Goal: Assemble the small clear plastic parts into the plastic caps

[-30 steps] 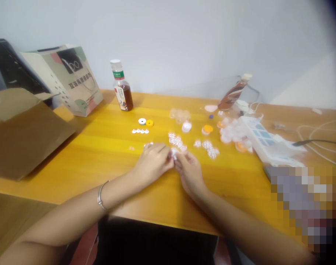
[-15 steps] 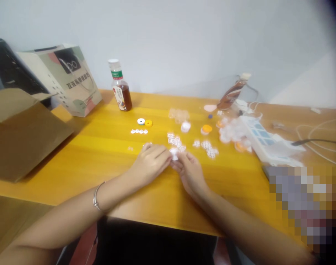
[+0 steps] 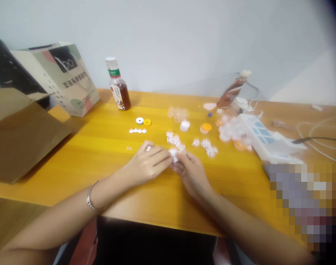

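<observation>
Above the front part of the table, my left hand (image 3: 150, 163) and my right hand (image 3: 190, 170) meet fingertip to fingertip. Both are closed on a small white piece (image 3: 174, 154), roundish and partly covered by the fingers; blur hides its exact kind. Something small and white shows by the curled index finger of my left hand, too little of it to name. Just beyond the fingers lie several white pieces with dark patterns (image 3: 173, 139). More such patterned pieces (image 3: 208, 144) lie to the right. A row of small white discs (image 3: 138, 131) sits beyond my left hand.
A white ring and a yellow ring (image 3: 147, 122) lie behind the discs. A tall bottle (image 3: 121, 94) stands at the back; a second bottle (image 3: 231, 92) leans rightward. White power strip (image 3: 263, 134), cables and clear round pieces (image 3: 230, 129) lie right. An open cardboard box (image 3: 27, 138) stands left.
The view has shifted slightly, moving the scene a little to the left. My left wrist has moved slightly left, and its index finger is a bit higher. The white piece stays between both hands.
</observation>
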Tool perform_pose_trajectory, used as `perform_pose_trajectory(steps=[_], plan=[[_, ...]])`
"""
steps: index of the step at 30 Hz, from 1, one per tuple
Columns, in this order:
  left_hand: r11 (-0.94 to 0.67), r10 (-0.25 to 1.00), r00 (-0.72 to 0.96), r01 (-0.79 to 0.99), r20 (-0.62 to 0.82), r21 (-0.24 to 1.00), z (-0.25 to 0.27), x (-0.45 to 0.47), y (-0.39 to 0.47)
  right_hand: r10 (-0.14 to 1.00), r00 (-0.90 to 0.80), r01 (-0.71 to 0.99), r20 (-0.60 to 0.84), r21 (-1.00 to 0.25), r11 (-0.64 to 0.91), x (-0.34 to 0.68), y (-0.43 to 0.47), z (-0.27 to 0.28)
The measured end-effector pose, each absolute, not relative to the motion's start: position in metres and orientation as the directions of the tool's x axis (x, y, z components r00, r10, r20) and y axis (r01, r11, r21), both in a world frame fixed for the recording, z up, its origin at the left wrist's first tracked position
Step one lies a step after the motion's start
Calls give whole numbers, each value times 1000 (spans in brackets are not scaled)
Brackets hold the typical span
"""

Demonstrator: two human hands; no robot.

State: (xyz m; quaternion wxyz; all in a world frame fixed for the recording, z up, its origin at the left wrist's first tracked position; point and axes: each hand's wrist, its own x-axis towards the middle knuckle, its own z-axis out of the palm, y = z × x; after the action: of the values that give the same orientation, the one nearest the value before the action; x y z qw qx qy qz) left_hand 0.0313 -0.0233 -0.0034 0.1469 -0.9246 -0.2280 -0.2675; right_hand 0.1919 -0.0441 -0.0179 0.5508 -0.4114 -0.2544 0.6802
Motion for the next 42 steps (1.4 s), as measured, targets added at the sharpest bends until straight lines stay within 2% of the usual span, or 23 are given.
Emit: perform_pose_trajectory(steps=[4,9,12,15,20,24,34,39,42], plan=[[-864,365,721,498,589,-74,-5,30,-22,957,-68,-531,-283,-801,-275,194,-44,-17],[-871,474,606,427,638,242,-3,27,-17,940,-158,-453,-303,-823,-342,197,-41,-15],[-815,578,591,381,563,437,-1,26,-14,921,-204,-378,-331,-842,-386,198,-40,-15],[-764,620,624,339,477,549,1,26,-13,910,-217,-316,-353,-857,-408,200,-38,-17],[-759,619,653,354,436,546,-1,24,-12,896,-274,-302,-348,-854,-424,204,-34,-18],[-776,617,627,386,476,499,-3,20,-9,890,-325,-348,-318,-835,-426,206,-33,-16],[-768,640,553,480,534,423,-2,22,-10,920,-278,-440,-276,-815,-377,205,-32,-19],[-706,700,460,563,547,429,-9,27,-13,938,-256,-481,-235,-811,-334,201,-35,-23],[-640,759,385,589,525,494,-14,33,-16,963,-172,-513,-208,-816,-268,197,-38,-25]])
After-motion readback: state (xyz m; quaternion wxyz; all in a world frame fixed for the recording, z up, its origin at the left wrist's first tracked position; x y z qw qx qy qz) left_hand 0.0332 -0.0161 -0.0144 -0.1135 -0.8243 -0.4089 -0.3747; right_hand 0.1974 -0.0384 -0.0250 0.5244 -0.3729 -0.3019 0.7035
